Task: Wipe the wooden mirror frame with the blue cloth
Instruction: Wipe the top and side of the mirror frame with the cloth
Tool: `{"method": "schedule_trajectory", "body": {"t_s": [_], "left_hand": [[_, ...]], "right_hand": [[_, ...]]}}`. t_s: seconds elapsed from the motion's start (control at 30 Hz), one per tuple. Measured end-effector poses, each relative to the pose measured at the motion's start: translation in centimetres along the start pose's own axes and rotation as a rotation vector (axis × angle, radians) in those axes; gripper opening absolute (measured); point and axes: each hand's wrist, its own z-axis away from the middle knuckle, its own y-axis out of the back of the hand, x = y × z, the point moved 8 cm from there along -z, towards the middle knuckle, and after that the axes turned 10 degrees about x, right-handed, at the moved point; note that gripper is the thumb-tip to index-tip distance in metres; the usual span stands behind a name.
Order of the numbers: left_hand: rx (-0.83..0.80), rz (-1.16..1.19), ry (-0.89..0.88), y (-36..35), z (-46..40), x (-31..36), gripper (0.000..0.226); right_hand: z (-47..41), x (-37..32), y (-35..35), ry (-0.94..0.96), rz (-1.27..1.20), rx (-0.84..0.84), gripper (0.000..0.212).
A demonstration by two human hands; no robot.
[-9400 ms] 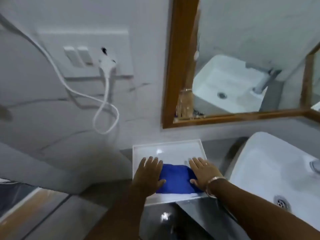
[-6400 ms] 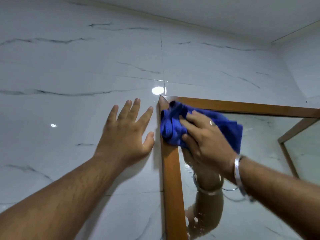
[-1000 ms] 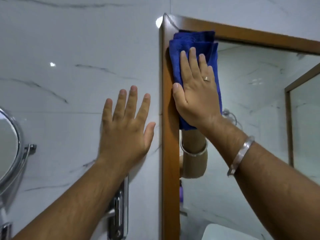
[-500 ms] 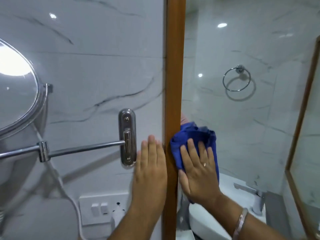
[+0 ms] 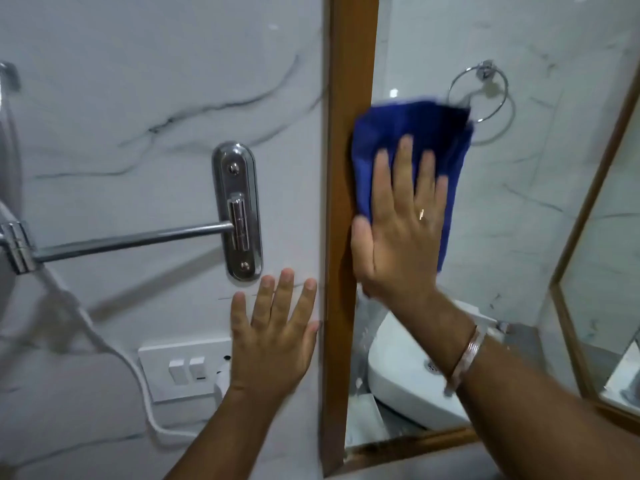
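Observation:
The wooden mirror frame [image 5: 346, 98] runs upright through the middle of the view, with its bottom rail low on the right. My right hand [image 5: 398, 233] presses the blue cloth [image 5: 408, 133] flat against the glass at the inner edge of the left post; the cloth sticks out above the fingers. My left hand [image 5: 273, 337] lies flat on the marble wall just left of the post, fingers spread, holding nothing.
A chrome wall bracket [image 5: 237, 209] with a swing arm [image 5: 128, 240] sits left of the frame. Below it are a white switch plate [image 5: 180, 368] and a white cable [image 5: 104, 344]. The mirror reflects a sink [image 5: 405, 379] and a towel ring [image 5: 485, 95].
My right hand and the cloth have slid down the left post from the top corner, and the view has followed down. My left hand moved down the wall alongside.

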Motion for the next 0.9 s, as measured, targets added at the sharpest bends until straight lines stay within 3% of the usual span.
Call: {"method": "schedule_trajectory", "body": {"t_s": [0.1, 0.2, 0.27, 0.33, 0.43, 0.57, 0.7, 0.8, 0.9], "left_hand": [[-0.002, 0.019, -0.019, -0.1, 0.1, 0.0, 0.082], [-0.026, 0.021, -0.035, -0.2, -0.1, 0.1, 0.085], [-0.036, 0.022, -0.053, -0.2, -0.1, -0.1, 0.086], [-0.047, 0.020, -0.057, -0.1, -0.2, -0.3, 0.086], [-0.044, 0.029, -0.053, 0.0, -0.2, -0.1, 0.082], [-0.045, 0.005, -0.067, 0.0, -0.7, 0.3, 0.078], [-0.012, 0.061, -0.160, 0.2, -1.9, 0.5, 0.081], [0.029, 0.081, -0.273, 0.3, -2.7, 0.1, 0.084], [0.067, 0.083, -0.285, 0.4, -2.8, -0.1, 0.087]], "right_hand": [[13.3, -1.1, 0.0, -0.039, -0.031, -0.201, 0.075], [27.1, -2.1, 0.9, -0.042, -0.008, -0.495, 0.060], [31.8, -1.9, 1.3, -0.044, 0.020, -0.637, 0.060], [31.9, -1.8, 1.2, -0.024, 0.045, -0.673, 0.062], [27.6, -1.7, 0.8, -0.017, -0.008, -0.584, 0.062], [10.1, -1.6, 0.4, -0.035, -0.087, -0.248, 0.074], [-4.7, -1.2, 0.4, -0.038, -0.062, -0.021, 0.067], [-4.9, -1.1, 0.5, -0.019, -0.056, 0.018, 0.067], [1.7, -1.3, 0.1, -0.026, -0.067, -0.036, 0.075]]}}
